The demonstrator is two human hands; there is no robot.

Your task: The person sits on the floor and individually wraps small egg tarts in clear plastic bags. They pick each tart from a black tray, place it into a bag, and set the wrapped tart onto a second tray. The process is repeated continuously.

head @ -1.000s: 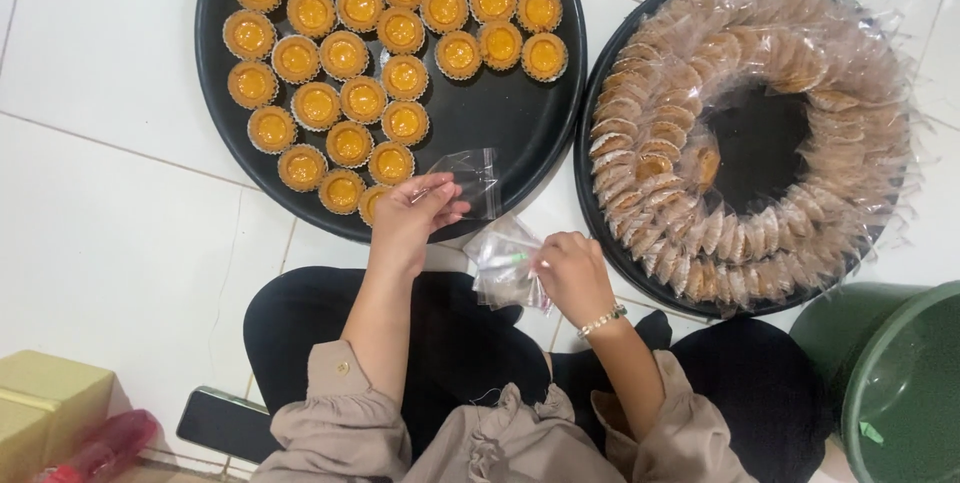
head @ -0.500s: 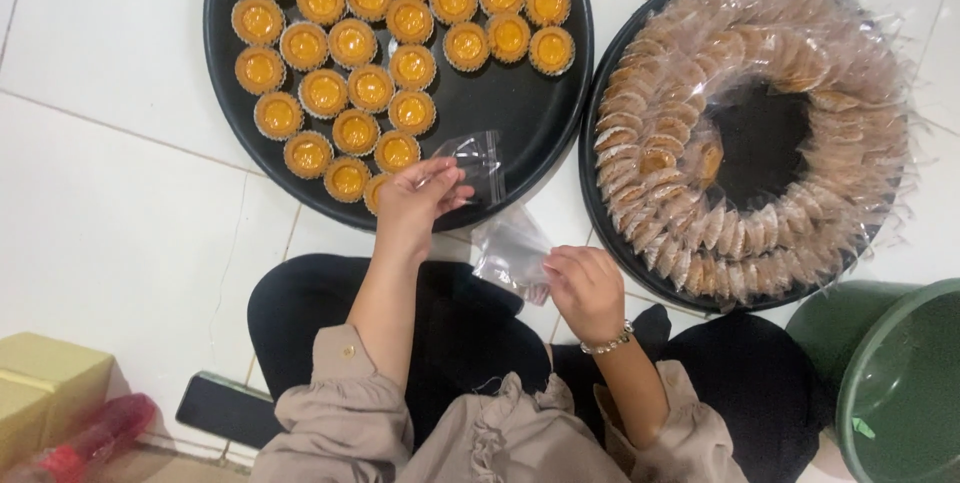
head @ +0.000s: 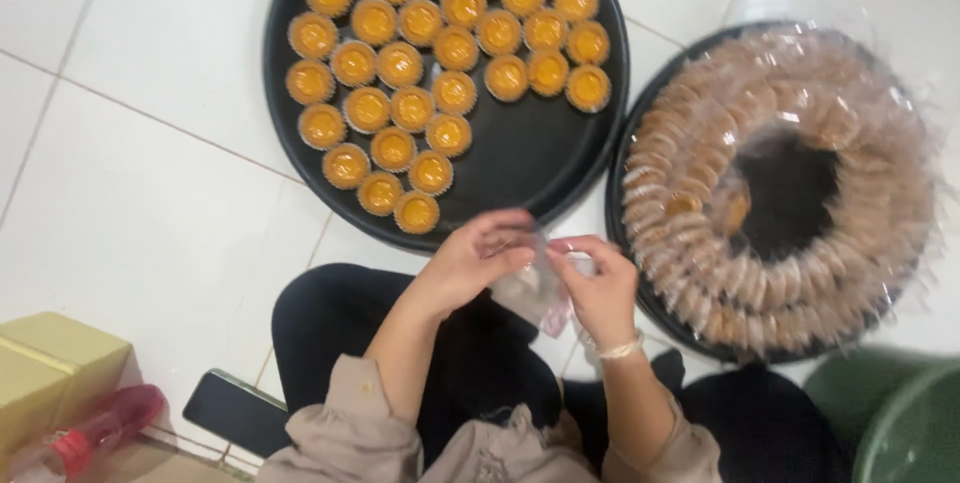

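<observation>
1. Head view, looking straight down: a seated person's two hands meet just below the picture's centre, over black-clad knees and a white tiled floor [head: 150, 203].
2. A small clear plastic bag [head: 535, 288] is held between the hands. It is pinched by the left hand [head: 475, 261] from the 9 o'clock side, thumb and fingertips pressed together on its upper edge.
3. The same bag is gripped by the right hand [head: 600, 293] from the 3 o'clock side, fingers closed on the film; a pale bracelet [head: 620, 349] is worn at that wrist.
4. The bag is judged to be very light, limp and slippery, easily crumpled; a hold at its open edge, one side in each hand, is judged best. Whether anything is inside cannot be told.
5. At 12 o'clock from the hands a round black tray [head: 530, 153] is seen, its upper-left part filled with rows of small orange tarts [head: 400, 65] in paper cups; these are judged fragile and best lifted by the cup.
6. At 2 o'clock a second black tray [head: 625, 158] carries a ring of bagged tarts [head: 700, 143], overlapping.
7. At 4 o'clock a green bucket [head: 900, 423] is partly shown; at 8 o'clock lie a dark phone [head: 235, 411], a yellow box [head: 50, 363] and a red bottle [head: 90, 433].
</observation>
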